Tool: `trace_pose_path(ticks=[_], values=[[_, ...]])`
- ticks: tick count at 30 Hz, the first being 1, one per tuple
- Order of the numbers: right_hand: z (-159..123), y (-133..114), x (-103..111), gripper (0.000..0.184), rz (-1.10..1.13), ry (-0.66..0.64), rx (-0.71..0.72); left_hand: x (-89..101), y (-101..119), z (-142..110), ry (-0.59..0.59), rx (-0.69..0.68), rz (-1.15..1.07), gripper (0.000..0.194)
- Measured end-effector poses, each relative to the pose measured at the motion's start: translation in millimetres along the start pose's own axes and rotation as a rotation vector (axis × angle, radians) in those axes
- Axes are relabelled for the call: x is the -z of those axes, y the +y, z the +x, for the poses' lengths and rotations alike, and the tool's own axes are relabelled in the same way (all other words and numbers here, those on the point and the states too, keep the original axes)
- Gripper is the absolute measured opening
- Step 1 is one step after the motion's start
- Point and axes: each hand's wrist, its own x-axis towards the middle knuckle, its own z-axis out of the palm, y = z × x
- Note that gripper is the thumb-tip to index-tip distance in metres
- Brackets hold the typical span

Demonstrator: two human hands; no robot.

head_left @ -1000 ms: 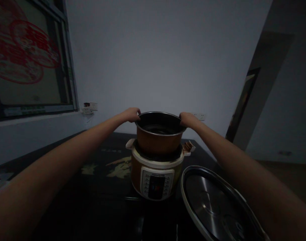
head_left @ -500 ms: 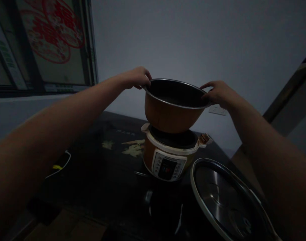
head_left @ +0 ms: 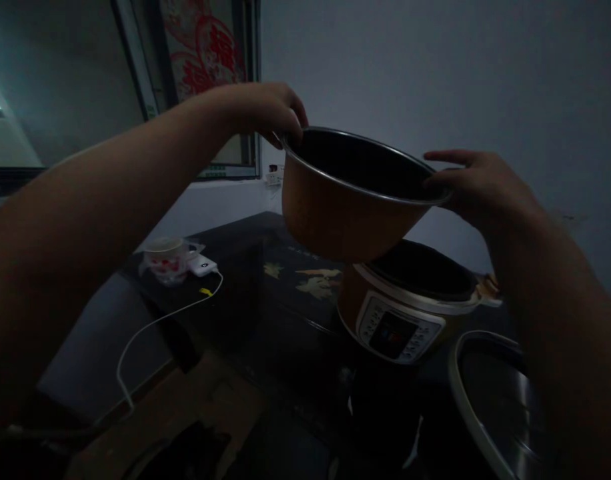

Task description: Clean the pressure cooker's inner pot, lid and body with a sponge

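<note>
Pot (head_left: 348, 220) is hanging tilted, left hand (head_left: 275, 110) and right hand (head_left: 488, 187) pinching opposite rim edges; probably light, stiff and slick-walled, it is favouring rim holds.

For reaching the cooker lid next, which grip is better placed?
Probably the right grip: it's nearer the cooker lid; the left grip is across the inner pot. Both hold that pot, though.
</note>
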Motion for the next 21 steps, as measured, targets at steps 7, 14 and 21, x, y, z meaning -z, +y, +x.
trace_pose_path(ticks=[7, 14, 21], values=[[-19, -1, -47, 0.050, 0.220, -0.153, -0.157, -10.6, -49, -34, -0.185, 0.121, 0.113, 0.049], [-66, 28, -89, 0.057, 0.296, -0.420, -0.262, -61.9, -101, -61, -0.187, 0.227, -0.013, 0.049], [-101, 47, -104, 0.068, 0.357, -0.539, -0.418, -120.3, -133, -90, -0.319, 0.201, -0.035, 0.045]])
